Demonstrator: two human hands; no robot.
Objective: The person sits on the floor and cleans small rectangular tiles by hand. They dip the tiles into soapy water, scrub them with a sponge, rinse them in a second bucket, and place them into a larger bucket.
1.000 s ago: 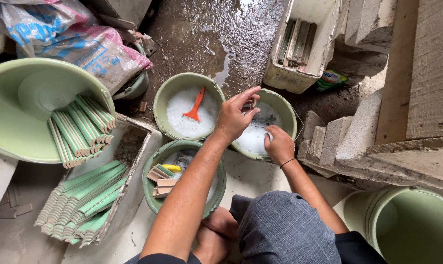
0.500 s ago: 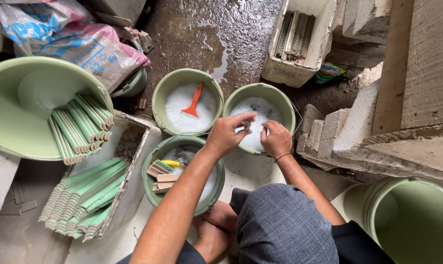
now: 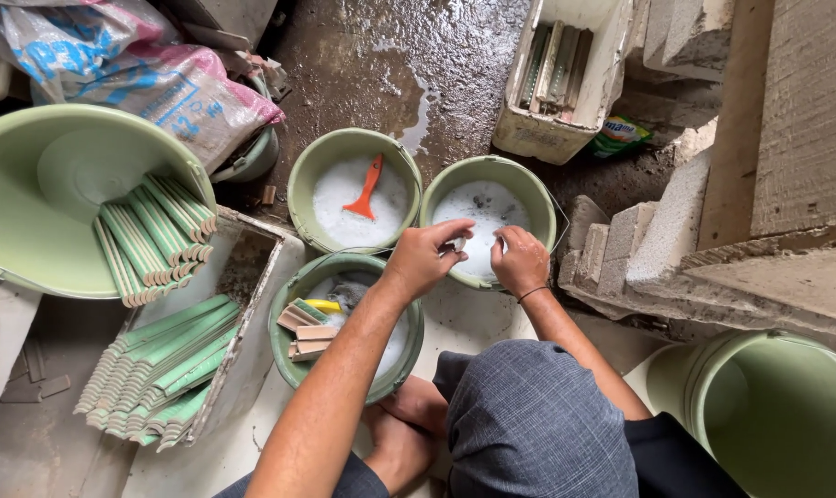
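My left hand (image 3: 425, 260) and my right hand (image 3: 521, 263) are close together over the near rim of a green bucket (image 3: 527, 182) of white foamy liquid. My left hand pinches a small pale piece (image 3: 460, 244) between thumb and fingers. My right hand, with a dark band on its wrist, has its fingers curled just right of that piece; what it holds is hidden. Just below my left forearm stands another green bucket (image 3: 289, 350) holding several short tile strips (image 3: 303, 330) and a yellow object.
A third green bucket (image 3: 300, 189) of foam holds an orange scraper (image 3: 366, 187). Green tile strips (image 3: 155, 238) lie in a large basin (image 3: 40, 138) and in a tray (image 3: 151, 369) at left. Concrete blocks (image 3: 658, 231) and an empty bucket (image 3: 777, 415) are at right. A white crate (image 3: 612, 74) sits behind.
Both hands have drawn back from the middle of the foamy bucket toward its near rim and come closer together. The view has shifted slightly.
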